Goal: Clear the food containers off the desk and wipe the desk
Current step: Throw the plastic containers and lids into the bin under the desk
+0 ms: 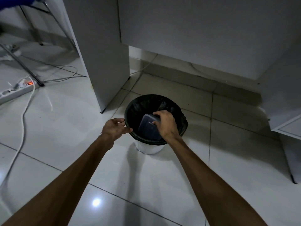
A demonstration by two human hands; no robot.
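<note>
The floor [68,128] is laid in glossy pale tiles with dark grout lines, and a bright spot of light [96,202] glints on one tile near me. A white panel leg [104,62] of the counter stands on small dark feet, with a wide white panel [203,30] behind it, raised above the skirting. To the left a white power strip [16,92] lies on the floor, its switch glowing orange, with white cables [24,121] trailing across the tiles. Thin metal legs [53,23] slant down behind it. The room is dim.
</note>
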